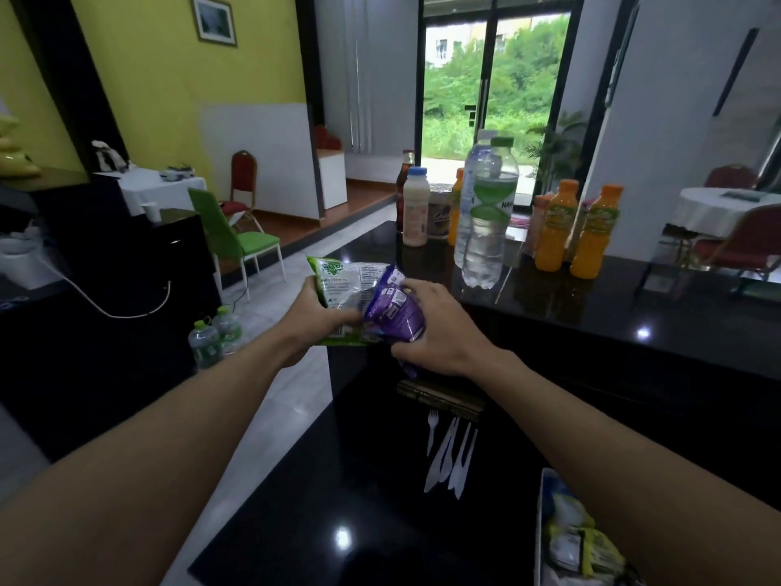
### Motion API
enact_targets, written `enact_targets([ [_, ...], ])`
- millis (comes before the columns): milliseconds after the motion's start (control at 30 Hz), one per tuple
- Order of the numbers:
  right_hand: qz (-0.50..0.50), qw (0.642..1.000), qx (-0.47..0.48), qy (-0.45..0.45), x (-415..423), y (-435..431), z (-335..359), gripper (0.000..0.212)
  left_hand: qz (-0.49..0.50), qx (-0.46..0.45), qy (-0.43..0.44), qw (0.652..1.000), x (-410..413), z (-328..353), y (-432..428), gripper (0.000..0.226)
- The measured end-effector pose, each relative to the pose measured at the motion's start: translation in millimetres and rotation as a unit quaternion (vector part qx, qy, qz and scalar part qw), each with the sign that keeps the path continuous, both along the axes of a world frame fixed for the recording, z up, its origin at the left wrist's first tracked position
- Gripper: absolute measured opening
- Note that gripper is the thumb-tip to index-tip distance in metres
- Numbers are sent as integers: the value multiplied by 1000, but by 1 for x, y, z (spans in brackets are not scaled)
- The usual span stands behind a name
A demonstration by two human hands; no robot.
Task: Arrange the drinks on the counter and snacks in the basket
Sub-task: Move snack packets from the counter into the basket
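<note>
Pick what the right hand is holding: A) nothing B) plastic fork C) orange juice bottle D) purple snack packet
D: the right hand grips the purple snack packet above the counter edge, while the left hand holds the green snack packet.

The person's left hand (315,319) and right hand (439,327) are bare. Behind each hand the wrist is bare too, and the long, smooth left forearm (169,437) and right forearm (613,450) stay uncovered back to the picture's edge. Knuckles and tendons show on the right hand's back.
</note>
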State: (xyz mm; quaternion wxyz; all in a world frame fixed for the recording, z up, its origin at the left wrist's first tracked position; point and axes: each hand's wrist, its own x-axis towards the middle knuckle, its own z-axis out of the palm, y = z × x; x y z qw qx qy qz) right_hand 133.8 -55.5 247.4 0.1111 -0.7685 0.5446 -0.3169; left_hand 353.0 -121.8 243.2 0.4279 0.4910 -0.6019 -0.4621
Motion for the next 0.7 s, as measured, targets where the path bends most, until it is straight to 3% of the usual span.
enact_targets([
  [200, 10, 993, 84, -78, -37, 54, -32, 99, -3, 5, -28, 1000, -45, -24, 61, 81],
  [367, -24, 980, 147, -129, -84, 105, -67, 111, -9, 36, 33, 999, -96, -59, 105, 47],
  [500, -59, 964, 190, -179, -123, 143, -99, 116, -43, 51, 41, 997, -138, -88, 132, 40],
  [700, -131, 902, 263, -315, -173, 200, -132, 92, -109, 74, 19, 991, -194, -123, 159, 44],
])
